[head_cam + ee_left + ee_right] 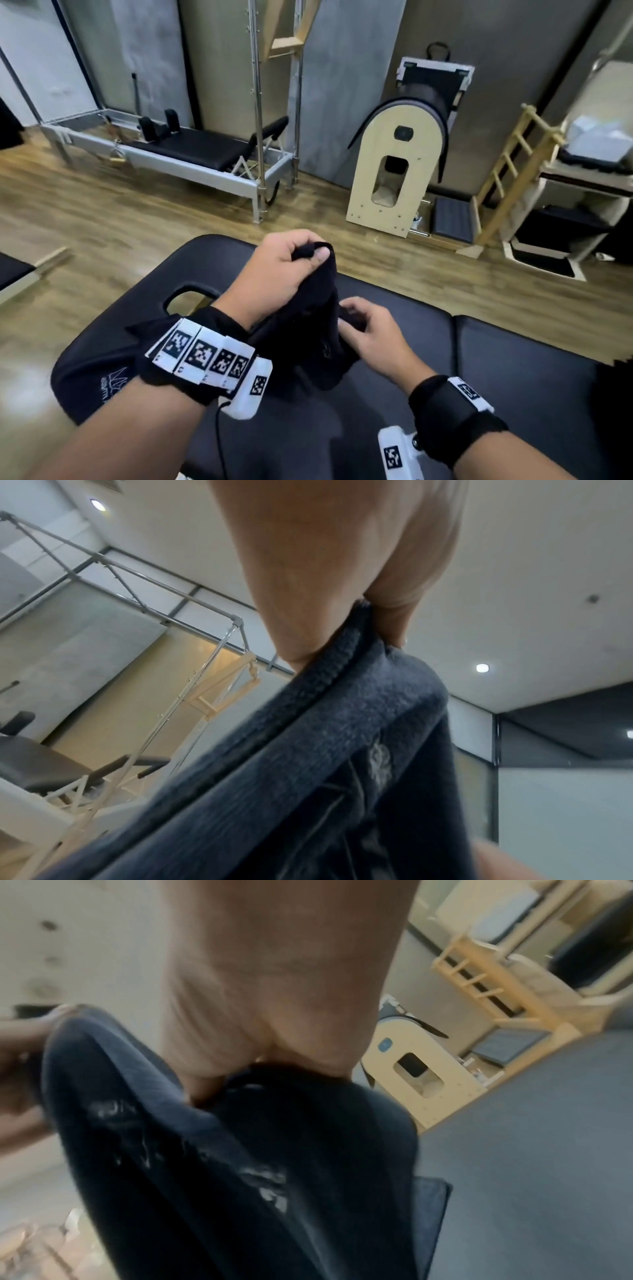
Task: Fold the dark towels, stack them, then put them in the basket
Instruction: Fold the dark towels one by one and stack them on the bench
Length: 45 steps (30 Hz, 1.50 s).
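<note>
Left hand (277,260), frame centre, has its fingers (322,254) curled over and pinching the top corner of a dark navy terry towel with pale embroidered lettering (308,329), which is lifted clear above the black padded vinyl bench (513,370). Right hand (373,334), lower and just right of centre, has fingers curled, pinching a lower edge of the same towel. The left wrist view confirms a hemmed edge clamped between thumb and fingers; the right wrist view is blurred but shows cloth gripped in the fist. The towel hangs bunched between both hands, no clean fold visible, so I judge this as finding corners before the first fold. Another dark cloth with pale printed lettering (102,373) lies on the bench at lower left, under the left wrist. No basket in view. Risks: the grabbed points may not be matching corners, giving a skewed fold; bunched cloth hides the hem, so layers could get pinched together; laying it down could snag or drag the cloth at lower left, and slick vinyl lets a fold slide.
</note>
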Available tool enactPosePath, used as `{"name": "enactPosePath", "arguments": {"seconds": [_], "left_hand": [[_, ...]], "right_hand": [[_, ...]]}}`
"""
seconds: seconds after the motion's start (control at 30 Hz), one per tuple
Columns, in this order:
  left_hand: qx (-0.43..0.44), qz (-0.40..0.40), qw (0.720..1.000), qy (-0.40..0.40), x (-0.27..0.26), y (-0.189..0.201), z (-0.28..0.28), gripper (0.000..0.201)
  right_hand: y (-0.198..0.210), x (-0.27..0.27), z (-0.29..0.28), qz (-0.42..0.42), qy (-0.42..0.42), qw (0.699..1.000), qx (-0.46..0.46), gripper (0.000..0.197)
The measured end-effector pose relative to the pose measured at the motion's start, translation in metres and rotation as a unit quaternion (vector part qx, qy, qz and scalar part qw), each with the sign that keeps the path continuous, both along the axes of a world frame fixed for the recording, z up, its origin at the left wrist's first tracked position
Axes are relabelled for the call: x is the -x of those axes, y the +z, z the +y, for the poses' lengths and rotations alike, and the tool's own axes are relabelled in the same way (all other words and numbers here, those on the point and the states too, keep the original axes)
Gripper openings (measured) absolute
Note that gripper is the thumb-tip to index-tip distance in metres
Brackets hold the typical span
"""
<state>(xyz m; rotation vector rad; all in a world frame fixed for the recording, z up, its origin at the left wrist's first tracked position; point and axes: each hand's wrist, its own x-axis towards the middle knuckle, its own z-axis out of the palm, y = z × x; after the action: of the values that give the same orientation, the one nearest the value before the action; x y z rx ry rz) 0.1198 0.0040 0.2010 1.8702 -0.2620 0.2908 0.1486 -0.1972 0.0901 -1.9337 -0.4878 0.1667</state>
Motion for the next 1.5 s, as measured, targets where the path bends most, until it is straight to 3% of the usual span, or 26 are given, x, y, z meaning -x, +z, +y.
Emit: {"name": "enactPosePath", "arguments": {"seconds": [0.1, 0.2, 0.27, 0.4, 0.5, 0.6, 0.7, 0.77, 0.83, 0.93, 1.07, 1.2, 1.33, 1.43, 1.5], "left_hand": [[-0.041, 0.020, 0.999, 0.018, -0.007, -0.004, 0.006, 0.013], [-0.172, 0.034, 0.983, 0.053, -0.016, -0.015, 0.011, 0.013], [-0.260, 0.034, 0.964, 0.032, -0.023, -0.019, 0.005, 0.011], [-0.386, 0.007, 0.922, 0.015, -0.038, -0.007, -0.038, 0.008], [-0.457, -0.048, 0.888, 0.028, -0.054, 0.031, -0.081, 0.012], [-0.433, -0.113, 0.893, 0.058, -0.067, 0.085, -0.124, 0.014], [-0.295, -0.104, 0.947, 0.079, -0.073, 0.125, -0.160, 0.014], [-0.191, -0.067, 0.977, 0.067, -0.070, 0.129, -0.185, 0.017], [-0.146, -0.023, 0.988, 0.046, -0.066, 0.113, -0.206, 0.024], [-0.170, 0.051, 0.984, 0.024, -0.061, 0.064, -0.236, 0.022], [-0.273, 0.171, 0.946, -0.050, -0.038, -0.011, -0.274, 0.016], [-0.343, 0.258, 0.898, -0.102, -0.017, -0.068, -0.296, 0.020], [-0.338, 0.358, 0.858, -0.145, -0.026, -0.096, -0.299, 0.014], [-0.341, 0.408, 0.829, -0.172, -0.050, -0.108, -0.294, 0.011], [-0.316, 0.432, 0.826, -0.177, -0.069, -0.113, -0.292, 0.009]], "right_hand": [[-0.005, 0.012, -0.022, -0.007, 0.006, 0.994, 0.109, 0.025], [-0.003, 0.010, -0.067, 0.025, -0.030, 0.966, 0.255, 0.020], [0.005, 0.008, -0.098, 0.038, -0.066, 0.946, 0.315, 0.021], [0.043, -0.003, -0.160, -0.010, -0.211, 0.917, 0.339, 0.018], [0.089, -0.016, -0.207, -0.074, -0.316, 0.886, 0.331, 0.007], [0.146, -0.020, -0.254, -0.182, -0.384, 0.856, 0.293, 0.016], [0.193, -0.018, -0.300, -0.268, -0.401, 0.834, 0.266, 0.020], [0.207, -0.011, -0.331, -0.289, -0.370, 0.833, 0.292, 0.020], [0.203, 0.001, -0.359, -0.277, -0.325, 0.839, 0.337, 0.017], [0.170, 0.020, -0.401, -0.213, -0.249, 0.845, 0.422, 0.014], [0.108, 0.047, -0.441, 0.014, -0.128, 0.849, 0.512, 0.009], [0.054, 0.076, -0.457, 0.212, -0.053, 0.878, 0.426, 0.014], [0.016, 0.076, -0.465, 0.334, -0.039, 0.866, 0.370, 0.013], [0.001, 0.063, -0.460, 0.389, -0.070, 0.870, 0.293, 0.019], [-0.007, 0.046, -0.455, 0.406, -0.126, 0.875, 0.233, 0.016]]}}
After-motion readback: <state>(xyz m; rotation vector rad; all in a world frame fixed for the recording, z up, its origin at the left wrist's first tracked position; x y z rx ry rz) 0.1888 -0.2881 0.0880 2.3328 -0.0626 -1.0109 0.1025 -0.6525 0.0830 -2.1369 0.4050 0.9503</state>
